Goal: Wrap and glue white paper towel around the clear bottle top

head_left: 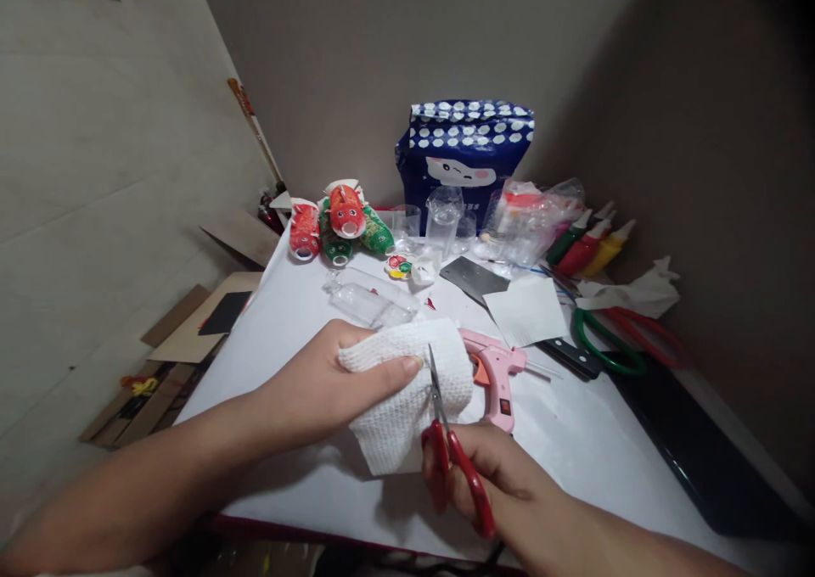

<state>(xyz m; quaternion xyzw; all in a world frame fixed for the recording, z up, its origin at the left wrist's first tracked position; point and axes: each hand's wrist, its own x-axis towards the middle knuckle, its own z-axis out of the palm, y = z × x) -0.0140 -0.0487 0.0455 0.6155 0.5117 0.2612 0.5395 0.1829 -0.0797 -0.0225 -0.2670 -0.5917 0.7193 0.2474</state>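
Note:
A white textured cloth (401, 416) is pinched in my left hand (356, 373), with the thumb lying on top and the fingers hidden beneath. My right hand (503, 475) is wrapped round the red handles of a pair of scissors (474, 484). The scissor blades point away from me and lie across the right part of the cloth, just right of my left thumb. Partly behind the cloth's right edge lies a pink glue gun (500, 373) with an orange trigger. Clear plastic bottles (373, 297) lie just beyond the cloth.
Red and green fish-like figures (347, 210) sit at the back left. Behind are a blue bag (468, 157), clear cups (444, 221) and paint bottles (582, 250). To the right lie a white square sheet (527, 312), green-handled scissors (608, 344) and a long black object (694, 450). Cardboard (191, 322) stands left of the table.

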